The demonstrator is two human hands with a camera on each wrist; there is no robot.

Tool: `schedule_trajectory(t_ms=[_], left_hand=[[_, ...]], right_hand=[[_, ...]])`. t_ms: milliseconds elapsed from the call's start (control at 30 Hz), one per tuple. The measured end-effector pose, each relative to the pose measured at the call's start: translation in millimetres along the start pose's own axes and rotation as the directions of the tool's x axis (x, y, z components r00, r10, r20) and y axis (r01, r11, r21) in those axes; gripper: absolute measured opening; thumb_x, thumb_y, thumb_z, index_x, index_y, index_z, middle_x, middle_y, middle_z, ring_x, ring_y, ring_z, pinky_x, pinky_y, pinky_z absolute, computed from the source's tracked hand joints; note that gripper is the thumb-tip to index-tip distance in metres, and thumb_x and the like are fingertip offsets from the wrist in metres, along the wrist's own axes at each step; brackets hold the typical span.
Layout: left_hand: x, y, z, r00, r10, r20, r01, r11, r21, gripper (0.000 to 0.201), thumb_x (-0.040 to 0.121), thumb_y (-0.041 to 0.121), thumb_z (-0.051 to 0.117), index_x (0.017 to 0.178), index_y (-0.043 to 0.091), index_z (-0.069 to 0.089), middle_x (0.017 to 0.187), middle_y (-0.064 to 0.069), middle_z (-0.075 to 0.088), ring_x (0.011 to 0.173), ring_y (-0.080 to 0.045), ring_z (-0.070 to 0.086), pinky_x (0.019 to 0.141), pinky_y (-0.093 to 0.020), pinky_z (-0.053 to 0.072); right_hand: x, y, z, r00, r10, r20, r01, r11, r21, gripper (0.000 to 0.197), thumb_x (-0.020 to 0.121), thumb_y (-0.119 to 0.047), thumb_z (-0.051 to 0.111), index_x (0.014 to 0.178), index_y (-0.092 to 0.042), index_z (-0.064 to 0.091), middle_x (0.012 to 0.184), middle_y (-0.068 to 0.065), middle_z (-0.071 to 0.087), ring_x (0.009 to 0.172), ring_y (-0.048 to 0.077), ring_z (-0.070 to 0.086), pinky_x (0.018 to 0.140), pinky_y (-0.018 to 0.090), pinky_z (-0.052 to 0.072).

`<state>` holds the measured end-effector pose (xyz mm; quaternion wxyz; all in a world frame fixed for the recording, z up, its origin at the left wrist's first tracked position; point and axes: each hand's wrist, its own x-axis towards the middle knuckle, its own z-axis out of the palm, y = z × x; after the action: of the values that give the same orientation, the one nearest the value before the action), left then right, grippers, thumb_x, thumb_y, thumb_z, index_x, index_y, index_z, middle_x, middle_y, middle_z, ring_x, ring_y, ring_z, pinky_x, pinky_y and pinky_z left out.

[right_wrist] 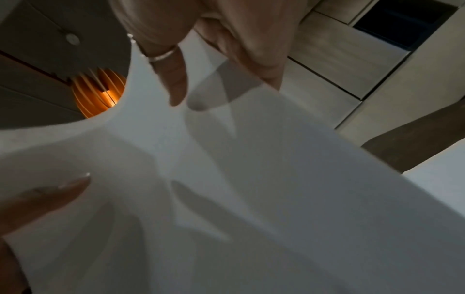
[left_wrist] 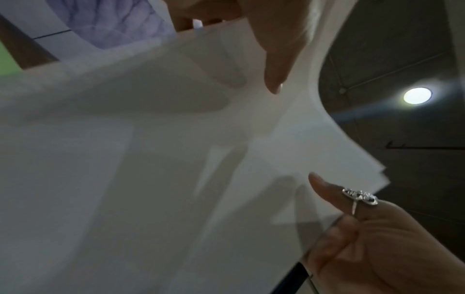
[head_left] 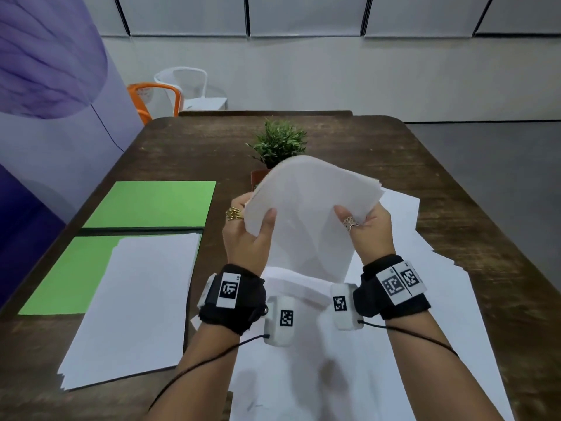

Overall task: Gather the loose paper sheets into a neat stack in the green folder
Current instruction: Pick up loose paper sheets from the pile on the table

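Head view: we found both hands, left hand and right hand, pinching a bundle of sheets right of the green folder; one stack lay filed there, loose sheets remained.

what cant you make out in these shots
- Sheet count in the held bundle: edges too fine, head view.
- Plant pot: mostly hidden behind the bundle.
- Left hand fingers: behind the paper.
- Both wrist views: blurred paper fills them.
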<state>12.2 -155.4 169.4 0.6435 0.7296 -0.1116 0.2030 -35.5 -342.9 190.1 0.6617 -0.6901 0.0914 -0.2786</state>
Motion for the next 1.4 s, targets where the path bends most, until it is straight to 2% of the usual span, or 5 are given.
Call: schedule_trajectory(t_ms=[233,367,667,1000,1400], left_hand=[[0,5,-10,0.999,0.035,-0.017,-0.036,0.996,-0.081,0.059,0.068,0.034,0.077,0.117,0.017,0.048,0.116,0.018,0.054,0.11,-0.015,0.057,0.097,-0.037,0.046],[1,8,-6,1.0,-0.021,-0.006,0.02,0.987,-0.157,0.055,0.072,0.023,0.073,0.118,0.023,0.042,0.1,-0.003,0.065,0.096,-0.008,0.062,0.089,-0.019,0.045],[7,19,0,1.0,0.007,-0.014,-0.008,0.991,-0.133,0.031,0.079,0.034,0.064,0.103,0.046,0.049,0.108,-0.004,0.063,0.1,-0.024,0.062,0.088,-0.045,0.051],[-32,-37,8,0.992,-0.044,0.117,0.034,0.995,0.089,0.037,0.088,0.02,0.045,0.116,-0.004,0.046,0.097,-0.002,0.057,0.087,-0.016,0.056,0.074,-0.006,0.038],[-47,-29,11,0.977,-0.184,0.106,0.186,0.982,-0.009,0.034,0.085,0.013,0.064,0.111,0.024,0.044,0.098,0.006,0.062,0.09,-0.002,0.061,0.072,-0.01,0.047]], right_hand=[[-14,7,-13,0.994,0.038,0.105,-0.035,0.999,-0.029,0.054,0.076,0.004,0.071,0.117,-0.023,0.049,0.094,-0.002,0.066,0.088,0.002,0.063,0.076,0.013,0.049],[-10,7,-9,0.992,0.071,0.104,-0.066,0.997,-0.048,0.048,0.075,0.01,0.068,0.111,-0.019,0.055,0.102,-0.001,0.063,0.096,0.011,0.062,0.081,0.021,0.052],[-16,-8,7,0.998,-0.06,-0.026,0.06,0.998,0.015,0.024,0.083,-0.004,0.067,0.08,-0.028,0.066,0.081,-0.011,0.067,0.073,-0.001,0.062,0.069,0.016,0.05],[-26,9,2,0.992,0.078,-0.103,-0.072,0.995,0.065,0.015,0.09,-0.011,0.06,0.09,-0.026,0.061,0.088,-0.009,0.067,0.073,-0.006,0.064,0.064,0.01,0.049],[-23,-21,-10,0.986,0.042,-0.159,-0.034,0.998,0.05,0.03,0.094,-0.039,0.048,0.089,-0.015,0.064,0.085,-0.004,0.065,0.08,0.011,0.061,0.069,0.023,0.049]])
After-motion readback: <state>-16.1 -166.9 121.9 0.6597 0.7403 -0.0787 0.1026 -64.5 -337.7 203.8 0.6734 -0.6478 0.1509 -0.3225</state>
